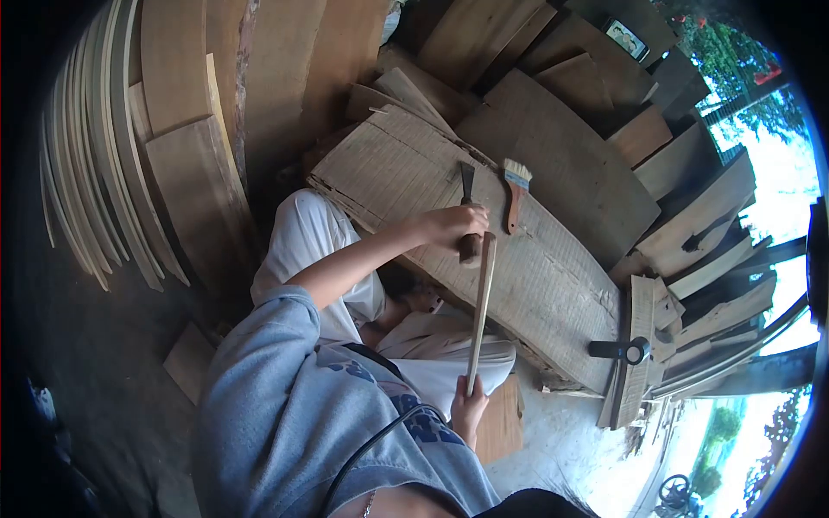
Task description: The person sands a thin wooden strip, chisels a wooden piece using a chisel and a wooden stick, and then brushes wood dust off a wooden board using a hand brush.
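My left hand [453, 226] is closed around a chisel, over the wide wooden board in front of me. The chisel's dark flat blade [467, 180] points away from me, and its brown handle end [469, 251] sticks out below my fingers. In my right hand [469, 414], low by my lap, is the near end of a thin, pale wooden stick [480, 315]. The stick's far end lies beside the chisel handle; I cannot tell if they touch. A paintbrush [516, 194] with pale bristles and a brown handle rests on the board [553, 285], right of my left hand.
A black object with a round ring end [635, 350] sits at the board's right end, by a short plank [637, 380]. Wooden panels [561, 164] lean behind the board. Long thin strips [95, 164] stand at left. A phone [626, 40] with a lit screen is propped at the back.
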